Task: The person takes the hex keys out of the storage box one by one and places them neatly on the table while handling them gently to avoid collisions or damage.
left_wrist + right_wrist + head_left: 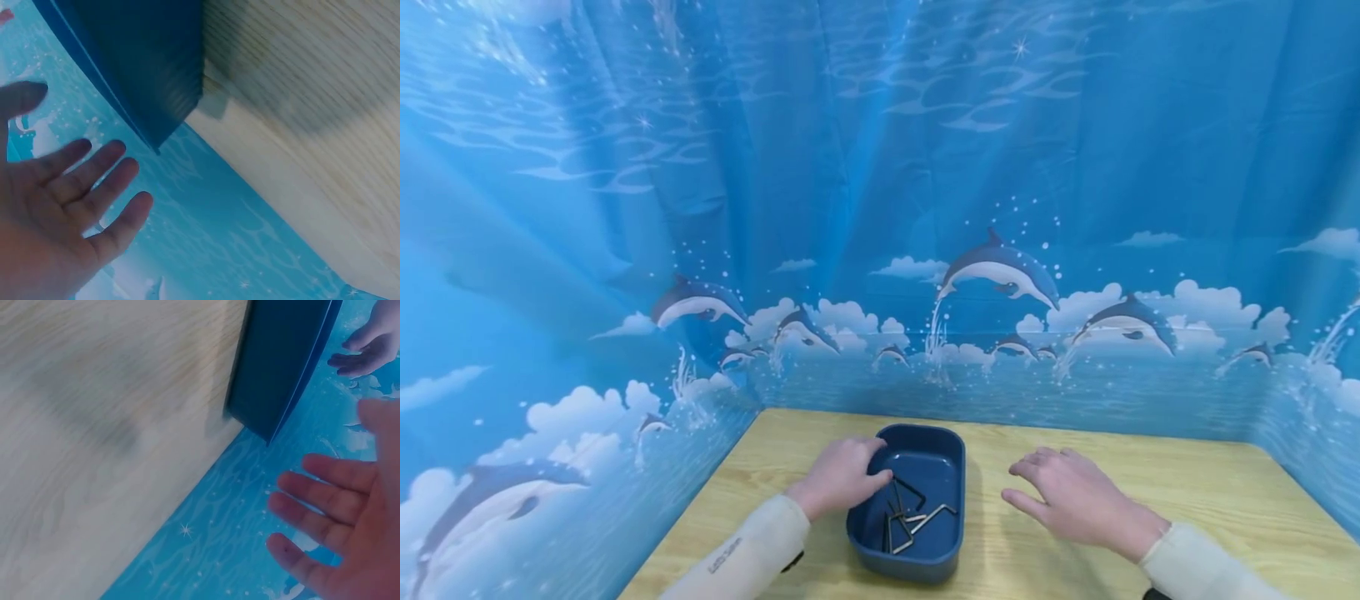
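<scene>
A dark blue rectangular bin (942, 467) stands on the wooden table, with several L-shaped hex keys (904, 525) lying loose in its near half. My left hand (844, 473) is at the bin's left rim, its fingers parted and nothing in them; in the left wrist view its palm shows bare and the fingers stand apart from the bin wall (144, 56). To the right of the bin my right hand (1070, 498) hovers over the table, fingers loosely extended. Its palm is bare in the right wrist view, beside the bin's outer wall (275, 369).
The light wood table (1210, 492) reaches to a blue curtain (880, 208) printed with dolphins and clouds, which hangs along its back and sides. A left sleeve (745, 550) and a right sleeve (1202, 562) come in from the near edge.
</scene>
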The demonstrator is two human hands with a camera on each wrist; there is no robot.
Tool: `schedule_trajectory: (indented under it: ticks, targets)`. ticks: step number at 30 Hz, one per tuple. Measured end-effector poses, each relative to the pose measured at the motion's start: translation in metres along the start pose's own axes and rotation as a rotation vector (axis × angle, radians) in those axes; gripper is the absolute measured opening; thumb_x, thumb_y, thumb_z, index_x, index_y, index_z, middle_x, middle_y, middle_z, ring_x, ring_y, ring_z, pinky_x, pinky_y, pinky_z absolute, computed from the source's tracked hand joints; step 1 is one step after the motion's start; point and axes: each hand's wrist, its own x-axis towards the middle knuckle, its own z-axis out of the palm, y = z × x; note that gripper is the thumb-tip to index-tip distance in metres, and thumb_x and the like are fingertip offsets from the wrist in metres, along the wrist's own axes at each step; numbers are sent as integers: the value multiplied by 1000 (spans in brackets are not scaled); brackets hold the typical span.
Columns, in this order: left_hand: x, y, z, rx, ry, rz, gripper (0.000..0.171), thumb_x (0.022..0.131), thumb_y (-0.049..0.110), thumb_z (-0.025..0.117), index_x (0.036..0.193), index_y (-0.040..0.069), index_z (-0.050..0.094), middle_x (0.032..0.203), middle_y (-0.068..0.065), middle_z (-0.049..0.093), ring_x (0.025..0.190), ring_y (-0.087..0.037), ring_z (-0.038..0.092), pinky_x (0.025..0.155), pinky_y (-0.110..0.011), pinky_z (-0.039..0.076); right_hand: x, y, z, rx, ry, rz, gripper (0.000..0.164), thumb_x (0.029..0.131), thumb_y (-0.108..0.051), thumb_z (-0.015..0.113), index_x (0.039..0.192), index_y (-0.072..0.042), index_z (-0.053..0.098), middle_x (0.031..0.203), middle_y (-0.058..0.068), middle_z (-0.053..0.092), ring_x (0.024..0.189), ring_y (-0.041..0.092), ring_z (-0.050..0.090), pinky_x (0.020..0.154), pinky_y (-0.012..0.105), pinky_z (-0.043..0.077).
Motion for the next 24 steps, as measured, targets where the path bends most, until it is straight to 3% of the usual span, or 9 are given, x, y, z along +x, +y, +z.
schedule_trajectory:
  ticks: [6, 13, 19, 24]
  targets:
    - [0, -6, 6, -41, 52, -118, 50, 93, 39, 67, 128, 3, 65, 125, -15, 68, 115, -33, 64, 93, -50, 53, 1, -5, 9, 57, 2, 5, 25, 97, -43, 64, 86, -23, 76, 80, -12, 71, 70, 5, 64, 63, 33, 54]
    - [0, -16, 19, -62, 44, -205, 50, 94, 38, 66, 124, -1, 65, 118, -19, 69, 108, -36, 66, 88, -52, 54, 9, -16, 22, 141, -72, 49, 25, 97, -39, 64, 77, -25, 72, 69, -18, 64, 59, -4, 53, 55, 27, 46]
    - [-1, -26, 31, -37, 65, -177, 26, 97, 30, 61, 94, 6, 68, 80, -6, 66, 72, -22, 63, 65, -44, 51, 22, -32, 37, 222, -121, 80, 44, 99, -49, 57, 61, -28, 57, 52, -16, 43, 45, 1, 37, 47, 24, 34]
    - [4, -24, 38, 21, 101, -111, 24, 100, 24, 55, 81, 12, 63, 71, -1, 61, 68, -21, 62, 62, -43, 50, 30, -45, 45, 224, -123, 113, 52, 98, -60, 52, 58, -27, 50, 50, -15, 39, 44, 4, 37, 46, 25, 31]
